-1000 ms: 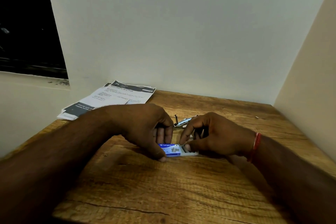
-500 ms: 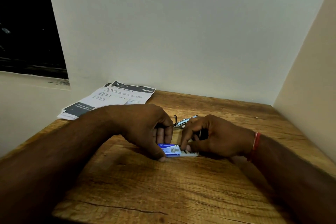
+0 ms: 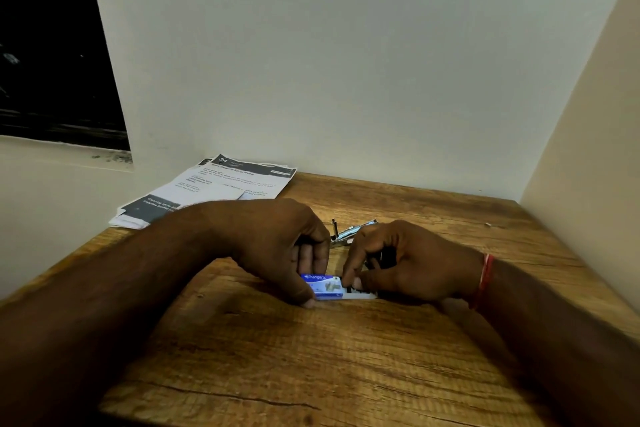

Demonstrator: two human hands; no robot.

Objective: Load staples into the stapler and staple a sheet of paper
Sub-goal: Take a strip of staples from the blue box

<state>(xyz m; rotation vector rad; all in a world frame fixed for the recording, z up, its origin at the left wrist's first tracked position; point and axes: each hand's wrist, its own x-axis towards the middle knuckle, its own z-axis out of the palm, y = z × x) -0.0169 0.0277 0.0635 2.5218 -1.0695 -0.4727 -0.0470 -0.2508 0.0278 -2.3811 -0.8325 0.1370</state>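
Observation:
A small blue and white staple box (image 3: pixel 323 286) lies on the wooden table (image 3: pixel 311 357) between my hands. My left hand (image 3: pixel 277 246) grips the box's blue sleeve with thumb and curled fingers. My right hand (image 3: pixel 408 263) pinches at the white inner tray (image 3: pixel 360 294), which sticks out to the right of the sleeve. Behind my hands lies a metal stapler (image 3: pixel 349 230), mostly hidden by my fingers. Printed sheets of paper (image 3: pixel 214 187) lie at the table's back left corner.
A white wall stands close behind the table and a beige wall runs along its right side. A dark window opening is at the upper left. The table's left edge runs beside the paper stack.
My right hand's fingers have closed in a little on the tray's end. The box and my left hand stay in the same place.

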